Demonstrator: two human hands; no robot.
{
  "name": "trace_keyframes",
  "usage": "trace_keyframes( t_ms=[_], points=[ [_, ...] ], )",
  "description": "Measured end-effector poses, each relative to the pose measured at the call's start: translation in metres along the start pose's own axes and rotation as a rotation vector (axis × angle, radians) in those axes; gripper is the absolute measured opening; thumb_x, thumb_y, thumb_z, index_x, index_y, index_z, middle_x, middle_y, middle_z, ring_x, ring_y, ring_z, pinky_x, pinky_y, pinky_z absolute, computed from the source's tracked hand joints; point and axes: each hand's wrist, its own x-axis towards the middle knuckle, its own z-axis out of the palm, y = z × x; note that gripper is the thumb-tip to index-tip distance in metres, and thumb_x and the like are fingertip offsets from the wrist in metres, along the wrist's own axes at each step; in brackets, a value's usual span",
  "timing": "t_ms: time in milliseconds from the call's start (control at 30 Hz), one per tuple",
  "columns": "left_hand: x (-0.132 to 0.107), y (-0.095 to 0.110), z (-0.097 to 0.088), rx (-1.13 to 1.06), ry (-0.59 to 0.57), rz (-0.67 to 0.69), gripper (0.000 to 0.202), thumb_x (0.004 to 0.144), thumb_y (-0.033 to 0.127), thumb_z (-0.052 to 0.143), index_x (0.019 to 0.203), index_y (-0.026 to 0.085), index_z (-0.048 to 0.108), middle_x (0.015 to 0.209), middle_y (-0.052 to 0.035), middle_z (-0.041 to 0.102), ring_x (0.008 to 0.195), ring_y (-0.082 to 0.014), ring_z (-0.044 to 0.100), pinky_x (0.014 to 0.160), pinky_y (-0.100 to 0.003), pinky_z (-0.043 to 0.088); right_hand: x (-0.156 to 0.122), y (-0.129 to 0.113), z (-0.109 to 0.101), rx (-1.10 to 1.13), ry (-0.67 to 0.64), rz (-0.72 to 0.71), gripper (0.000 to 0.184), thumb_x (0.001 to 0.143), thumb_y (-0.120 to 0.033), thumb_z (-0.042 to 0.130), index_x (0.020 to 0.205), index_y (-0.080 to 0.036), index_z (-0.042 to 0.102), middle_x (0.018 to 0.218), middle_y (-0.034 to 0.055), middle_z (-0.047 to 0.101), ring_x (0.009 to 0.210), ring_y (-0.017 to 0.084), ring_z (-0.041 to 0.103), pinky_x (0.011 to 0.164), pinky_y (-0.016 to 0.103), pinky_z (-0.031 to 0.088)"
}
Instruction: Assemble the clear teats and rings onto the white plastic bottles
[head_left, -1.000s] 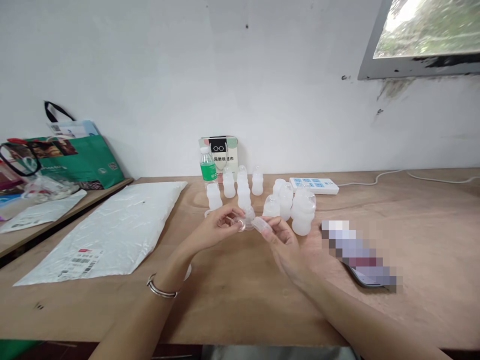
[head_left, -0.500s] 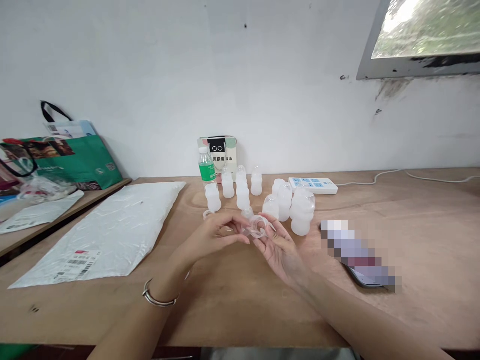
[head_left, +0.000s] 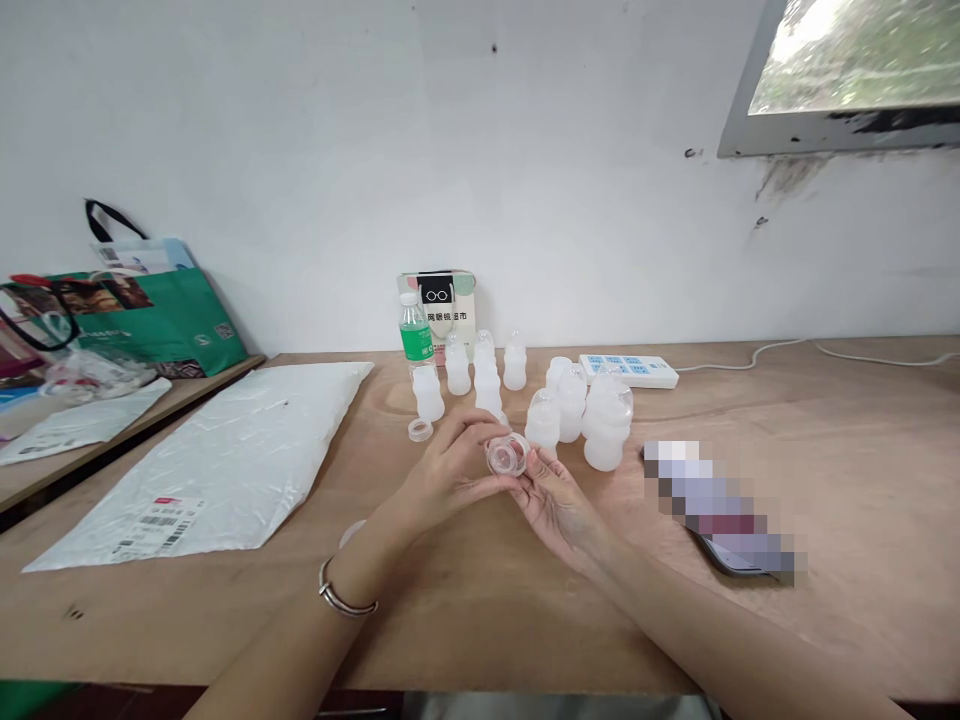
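Both hands meet above the wooden table (head_left: 480, 590) on one small clear plastic ring cap (head_left: 507, 456). My left hand (head_left: 450, 470), a metal bangle on its wrist, curls its fingers round the cap from the left. My right hand (head_left: 551, 500) pinches the cap's right edge with thumb and fingertips. Just behind the hands stand several small translucent white bottles (head_left: 600, 420). A loose white ring (head_left: 420, 431) lies on the table left of my left hand.
A green-labelled water bottle (head_left: 412, 335) and a small printed box (head_left: 447, 300) stand by the wall. A white power strip (head_left: 628, 370) lies at the back right, a phone (head_left: 724, 505) to the right, a white plastic mailer (head_left: 217, 460) to the left, a green bag (head_left: 142, 320) beyond it.
My hands have drawn closer together and turned the clear cap, so its round opening now faces me. A loose white ring left of my left hand has come into view.
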Motion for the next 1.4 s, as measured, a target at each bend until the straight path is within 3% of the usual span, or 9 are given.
trace_keyframes(
  t_ms=[200,400,567,933,1200,1400],
  points=[
    [-0.002,-0.003,0.001,-0.002,-0.105,-0.005,0.049,0.077,0.031,0.067,0.122,0.024,0.048,0.109,-0.0084,0.057,0.099,-0.0198,0.057,0.085,-0.035,0.05,0.001,0.001,-0.003,0.104,-0.004,0.046,0.017,0.075,-0.036,0.07,0.085,-0.022,0.067,0.089,-0.002,0.07,0.085,0.008,0.065,0.071,0.014,0.054],
    [-0.002,0.002,0.001,-0.017,-0.061,0.0,0.045,0.079,0.025,0.065,0.121,0.022,0.048,0.106,-0.0084,0.059,0.096,-0.0188,0.058,0.082,-0.034,0.051,0.002,-0.002,-0.005,0.05,-0.02,0.06,0.025,0.061,-0.021,0.081,0.083,-0.021,0.069,0.084,-0.0034,0.07,0.076,0.007,0.065,0.072,0.013,0.053],
    [-0.001,0.013,0.0,-0.026,-0.061,0.011,0.042,0.078,0.024,0.066,0.116,0.02,0.049,0.101,-0.0076,0.058,0.093,-0.018,0.057,0.08,-0.032,0.05,0.002,-0.001,-0.004,-0.044,-0.009,-0.003,0.023,0.056,-0.025,0.083,0.073,-0.018,0.069,0.069,-0.0045,0.066,0.06,0.005,0.058,0.057,0.013,0.049],
    [-0.002,0.016,0.002,0.091,0.018,0.008,0.041,0.076,0.025,0.066,0.114,0.021,0.052,0.078,0.0003,0.047,0.068,-0.0113,0.049,0.061,-0.024,0.046,0.002,-0.006,0.0,-0.113,0.032,-0.043,0.025,0.058,-0.032,0.083,0.066,-0.017,0.065,0.063,-0.0035,0.061,0.06,0.007,0.051,0.058,0.017,0.043],
    [-0.007,0.015,0.008,0.133,-0.021,0.103,0.037,0.08,0.02,0.061,0.116,0.021,0.05,0.079,-0.0005,0.049,0.068,-0.0115,0.049,0.061,-0.023,0.047,0.003,-0.003,-0.005,-0.131,0.057,0.021,0.027,0.052,-0.03,0.084,0.065,-0.017,0.065,0.061,-0.0035,0.06,0.06,0.008,0.05,0.058,0.019,0.042],
    [-0.006,0.016,0.007,0.061,-0.017,0.075,0.037,0.078,0.021,0.063,0.113,0.021,0.052,0.082,-0.0014,0.05,0.071,-0.0124,0.05,0.065,-0.025,0.048,0.001,-0.004,-0.002,-0.127,0.046,0.063,0.024,0.052,-0.027,0.084,0.063,-0.017,0.064,0.06,-0.0039,0.059,0.056,0.008,0.049,0.054,0.019,0.041]
  ],
)
